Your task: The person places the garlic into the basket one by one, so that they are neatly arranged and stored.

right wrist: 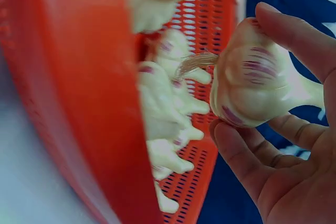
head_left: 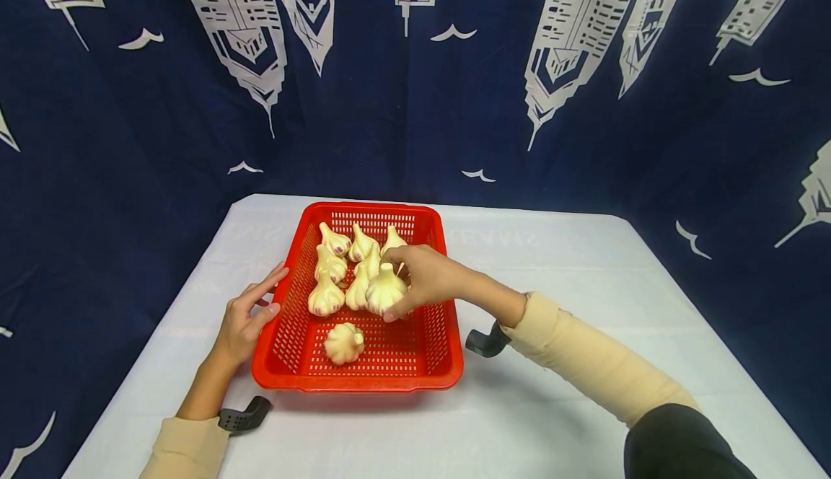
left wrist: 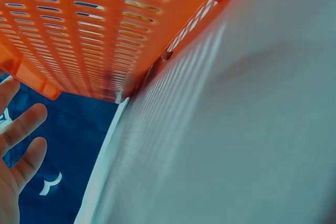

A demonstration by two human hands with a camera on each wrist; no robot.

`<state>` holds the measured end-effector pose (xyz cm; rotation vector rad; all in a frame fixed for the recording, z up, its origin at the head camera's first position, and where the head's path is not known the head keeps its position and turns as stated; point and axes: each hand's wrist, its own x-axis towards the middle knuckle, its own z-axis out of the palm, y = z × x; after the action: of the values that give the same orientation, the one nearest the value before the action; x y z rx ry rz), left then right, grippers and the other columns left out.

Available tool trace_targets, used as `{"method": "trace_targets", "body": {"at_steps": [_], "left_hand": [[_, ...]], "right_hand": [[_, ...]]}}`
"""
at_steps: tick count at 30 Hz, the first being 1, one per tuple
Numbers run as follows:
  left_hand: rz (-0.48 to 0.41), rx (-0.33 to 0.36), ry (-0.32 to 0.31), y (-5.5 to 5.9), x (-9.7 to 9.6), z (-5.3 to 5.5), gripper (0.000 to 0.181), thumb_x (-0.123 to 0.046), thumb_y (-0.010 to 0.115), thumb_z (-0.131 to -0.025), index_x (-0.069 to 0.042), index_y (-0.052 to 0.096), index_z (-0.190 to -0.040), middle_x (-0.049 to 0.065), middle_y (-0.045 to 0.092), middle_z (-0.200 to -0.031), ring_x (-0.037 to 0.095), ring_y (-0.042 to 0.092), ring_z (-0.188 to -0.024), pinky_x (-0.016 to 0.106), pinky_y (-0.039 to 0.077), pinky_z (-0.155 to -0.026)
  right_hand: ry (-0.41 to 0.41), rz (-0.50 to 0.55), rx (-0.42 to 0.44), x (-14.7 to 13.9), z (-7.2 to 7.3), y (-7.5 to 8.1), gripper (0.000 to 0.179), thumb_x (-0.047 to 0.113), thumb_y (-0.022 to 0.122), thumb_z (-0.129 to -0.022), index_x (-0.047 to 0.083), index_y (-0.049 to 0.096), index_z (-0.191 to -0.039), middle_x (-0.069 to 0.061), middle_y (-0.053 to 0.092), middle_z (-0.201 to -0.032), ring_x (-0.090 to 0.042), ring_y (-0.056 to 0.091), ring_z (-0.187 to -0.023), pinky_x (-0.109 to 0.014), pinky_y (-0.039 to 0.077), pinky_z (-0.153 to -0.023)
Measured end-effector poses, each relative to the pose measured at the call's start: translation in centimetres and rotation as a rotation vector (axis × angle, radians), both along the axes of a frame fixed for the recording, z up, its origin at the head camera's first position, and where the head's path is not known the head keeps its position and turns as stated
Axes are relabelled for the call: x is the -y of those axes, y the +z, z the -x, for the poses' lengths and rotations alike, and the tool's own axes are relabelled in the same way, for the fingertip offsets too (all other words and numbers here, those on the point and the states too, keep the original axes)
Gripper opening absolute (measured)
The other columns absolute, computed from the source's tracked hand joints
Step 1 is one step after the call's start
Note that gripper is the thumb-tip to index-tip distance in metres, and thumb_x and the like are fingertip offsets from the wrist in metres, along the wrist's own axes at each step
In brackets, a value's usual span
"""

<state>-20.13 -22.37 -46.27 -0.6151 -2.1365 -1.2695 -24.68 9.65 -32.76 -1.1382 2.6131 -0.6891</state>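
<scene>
My right hand (head_left: 428,275) pinches a garlic bulb (head_left: 385,291) between thumb and fingers above a red plastic basket (head_left: 357,382). In the right wrist view this garlic bulb (right wrist: 254,77) shows purple streaks and a tuft of dry roots, and its stem points towards the palm. Several other garlic bulbs (head_left: 326,296) stand in the back part of the basket, stems up. One bulb (head_left: 343,343) lies tilted by itself near the front. My left hand (head_left: 242,322) touches the basket's left rim, its fingers (left wrist: 26,127) extended and apart in the left wrist view.
The basket stands on a white-covered table (head_left: 552,306), left of its middle. A dark blue curtain (head_left: 402,118) printed with white buildings and birds hangs behind and beside the table. A dark strap piece (head_left: 488,340) sits at the right wrist, another (head_left: 245,415) at the left.
</scene>
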Motion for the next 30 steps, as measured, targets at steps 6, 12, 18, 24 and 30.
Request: {"method": "trace_targets", "body": {"at_steps": [6,12,18,24,30], "left_hand": [[-0.005,-0.006,-0.008,0.0,0.0,-0.1,0.052,-0.004,0.052,-0.083,0.0,0.06,-0.134,0.018,0.055,-0.14,0.004,0.055,-0.098,0.018,0.042,-0.076],[-0.003,0.001,-0.009,0.1,0.1,0.1,0.052,-0.004,0.053,-0.083,-0.001,0.06,-0.135,0.017,0.054,-0.141,0.004,0.055,-0.098,0.016,0.042,-0.076],[-0.005,-0.004,-0.014,0.2,0.1,-0.2,0.051,-0.003,0.053,-0.084,0.0,0.06,-0.134,0.018,0.054,-0.14,0.004,0.055,-0.098,0.017,0.042,-0.076],[0.017,0.008,-0.019,0.1,0.3,-0.1,0.051,-0.004,0.052,-0.085,0.0,0.058,-0.135,0.018,0.053,-0.142,0.005,0.054,-0.1,0.018,0.042,-0.077],[0.023,0.013,-0.012,0.2,0.3,-0.1,0.051,-0.005,0.053,-0.085,0.001,0.058,-0.135,0.017,0.053,-0.142,0.007,0.055,-0.101,0.018,0.043,-0.077]], "right_hand": [[0.065,-0.107,0.036,1.1,0.0,-1.1,0.058,0.032,0.091,-0.067,0.008,0.06,-0.109,-0.002,0.063,-0.097,-0.014,0.058,-0.08,-0.025,0.049,-0.069],[0.051,-0.217,0.042,1.4,0.1,-1.8,0.056,0.032,0.092,-0.066,0.01,0.061,-0.108,-0.002,0.061,-0.096,-0.015,0.053,-0.078,-0.027,0.045,-0.067],[0.192,-0.267,0.044,2.1,0.2,-3.4,0.064,0.029,0.092,-0.066,0.006,0.062,-0.118,0.003,0.06,-0.092,-0.012,0.05,-0.079,-0.024,0.043,-0.069],[0.282,-0.266,0.068,2.7,-0.1,-5.2,0.059,0.028,0.092,-0.067,0.007,0.062,-0.113,0.007,0.056,-0.086,-0.008,0.046,-0.078,-0.022,0.039,-0.067],[0.288,-0.236,0.057,2.7,-0.2,-6.2,0.059,0.029,0.093,-0.066,0.009,0.063,-0.113,0.008,0.057,-0.09,-0.007,0.049,-0.081,-0.021,0.041,-0.071]]}}
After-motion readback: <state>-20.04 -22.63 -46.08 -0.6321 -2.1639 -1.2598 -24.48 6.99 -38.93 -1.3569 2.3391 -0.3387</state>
